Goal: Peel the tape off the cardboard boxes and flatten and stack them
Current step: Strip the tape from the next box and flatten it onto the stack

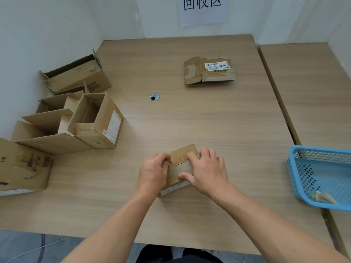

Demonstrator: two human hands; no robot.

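Wooden table: both hands grip small taped box.

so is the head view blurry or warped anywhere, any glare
Head view: soft, even light, no strong glare; the table edges bow from wide-angle distortion; the blue basket at the right edge is smeared; both hands on the small box look fairly sharp.

basket: blue, right edge of table
cable hole: table centre, far
paper sign: far wall
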